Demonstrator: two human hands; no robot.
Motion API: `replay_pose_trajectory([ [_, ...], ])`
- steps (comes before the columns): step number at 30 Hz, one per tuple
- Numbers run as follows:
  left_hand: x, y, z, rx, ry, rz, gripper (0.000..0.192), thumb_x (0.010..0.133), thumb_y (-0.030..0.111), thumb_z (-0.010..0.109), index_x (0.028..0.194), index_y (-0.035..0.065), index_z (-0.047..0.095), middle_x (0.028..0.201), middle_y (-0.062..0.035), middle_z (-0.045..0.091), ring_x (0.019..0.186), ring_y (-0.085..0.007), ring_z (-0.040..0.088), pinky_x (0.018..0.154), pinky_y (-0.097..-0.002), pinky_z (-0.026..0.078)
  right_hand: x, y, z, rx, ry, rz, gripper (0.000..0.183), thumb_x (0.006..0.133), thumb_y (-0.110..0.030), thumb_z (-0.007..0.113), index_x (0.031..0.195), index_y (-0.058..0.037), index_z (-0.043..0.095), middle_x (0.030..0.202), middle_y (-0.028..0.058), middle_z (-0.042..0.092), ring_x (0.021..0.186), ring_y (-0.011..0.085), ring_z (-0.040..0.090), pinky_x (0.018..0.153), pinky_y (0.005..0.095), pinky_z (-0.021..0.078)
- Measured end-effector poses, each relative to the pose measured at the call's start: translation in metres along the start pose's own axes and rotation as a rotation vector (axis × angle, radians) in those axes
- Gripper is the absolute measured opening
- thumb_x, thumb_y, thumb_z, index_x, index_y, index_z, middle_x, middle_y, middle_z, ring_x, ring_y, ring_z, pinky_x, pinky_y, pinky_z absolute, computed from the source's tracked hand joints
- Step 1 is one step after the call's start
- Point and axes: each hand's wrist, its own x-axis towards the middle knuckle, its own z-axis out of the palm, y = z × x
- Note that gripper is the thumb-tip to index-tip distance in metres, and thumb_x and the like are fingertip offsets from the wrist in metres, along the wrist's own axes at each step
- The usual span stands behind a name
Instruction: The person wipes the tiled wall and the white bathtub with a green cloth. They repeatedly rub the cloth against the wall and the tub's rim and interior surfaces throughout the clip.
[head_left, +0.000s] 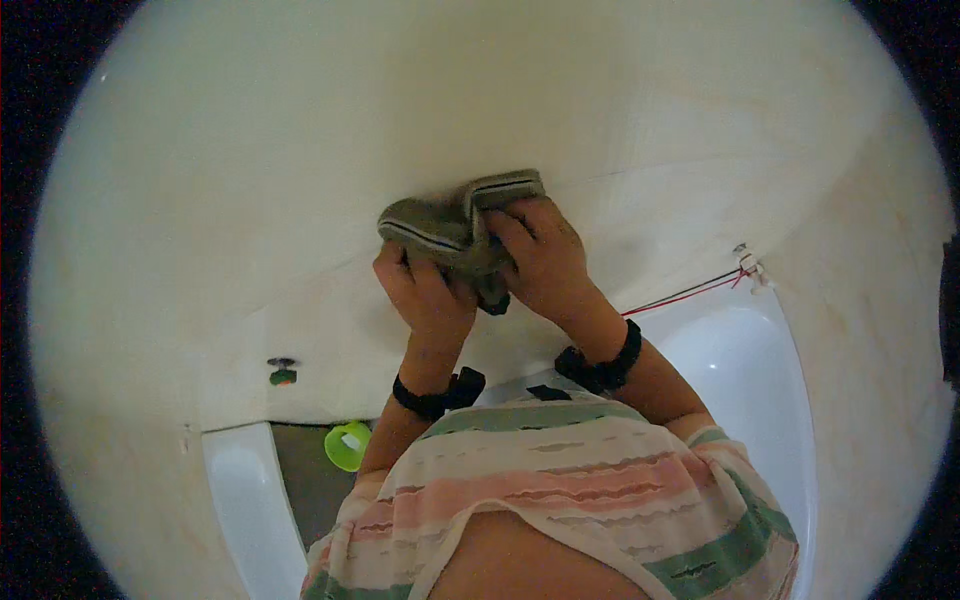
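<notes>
An olive-brown cloth (439, 223) with dark and light edge stripes is bunched against the pale wall, in front of my chest. My left hand (427, 289) grips its lower left part, the fingers curled into the fabric. On the right, my right hand (541, 251) pinches the folded middle of the same cloth, whose upper right end sticks out above the fingers. A darker piece hangs between the two hands; what it is cannot be told. Black bands circle both wrists.
A white bathtub (757, 375) lies to the right, with red and black cords (679, 295) running to a fitting (748, 262) on the wall. At lower left are a white basin or tub edge (251, 495), a lime-green container (347, 446) and a small wall valve (283, 373).
</notes>
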Motion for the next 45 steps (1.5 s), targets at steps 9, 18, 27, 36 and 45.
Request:
replay_pose_trajectory([
  [9, 0.025, 0.094, 0.092, -0.021, 0.049, 0.366, 0.033, 0.073, 0.014, 0.057, 0.103, 0.0001, 0.058, 0.102, -0.0169, 0.051, 0.086, -0.0319, 0.049, 0.066, -0.0451, 0.036, -0.028, 0.095, -0.082, -0.023, 0.122, 0.384, 0.026, 0.078, -0.014, 0.06, 0.102, -0.0053, 0.06, 0.096, 0.0143, 0.058, 0.091, 0.0356, 0.056, 0.079, 0.0426, 0.0472],
  [18, 0.055, 0.187, 0.147, -0.107, -0.396, 0.678, 0.033, 0.08, 0.017, 0.052, 0.109, 0.0024, 0.058, 0.106, -0.0127, 0.052, 0.094, -0.026, 0.049, 0.076, -0.0403, 0.038, -0.063, 0.175, -0.135, -0.223, 0.286, 0.475, 0.033, 0.077, -0.011, 0.06, 0.108, -0.0035, 0.057, 0.108, 0.0171, 0.055, 0.101, 0.0366, 0.049, 0.089, 0.0422, 0.0392],
  [27, 0.039, 0.208, 0.184, -0.204, -0.513, 0.827, 0.046, 0.083, 0.02, 0.048, 0.124, -0.0001, 0.049, 0.11, -0.0144, 0.052, 0.102, -0.0298, 0.049, 0.088, -0.0442, 0.04, -0.116, 0.215, -0.103, 0.477, 0.767, 0.635, 0.048, 0.077, -0.009, 0.054, 0.122, -0.0007, 0.043, 0.117, 0.0142, 0.052, 0.112, 0.0283, 0.049, 0.098, 0.04, 0.0384],
  [36, 0.048, 0.104, 0.092, -0.065, -0.188, 0.536, 0.037, 0.076, 0.016, 0.056, 0.112, 0.0068, 0.059, 0.096, -0.0036, 0.054, 0.09, -0.0214, 0.052, 0.076, -0.0367, 0.041, -0.05, 0.122, -0.065, 0.329, 0.578, 0.555, 0.054, 0.075, -0.01, 0.06, 0.124, 0.001, 0.042, 0.112, 0.0182, 0.047, 0.107, 0.0318, 0.047, 0.096, 0.042, 0.0362],
  [45, -0.03, -0.086, -0.063, 0.19, -0.086, 0.086, 0.029, 0.071, 0.009, 0.067, 0.097, 0.0011, 0.058, 0.101, -0.016, 0.056, 0.089, -0.0317, 0.054, 0.073, -0.0404, 0.043, 0.017, -0.053, 0.05, 0.081, 0.226, 0.085, 0.053, 0.062, -0.009, 0.063, 0.115, -0.0102, 0.057, 0.11, 0.0154, 0.054, 0.101, 0.0375, 0.048, 0.088, 0.0499, 0.0391],
])
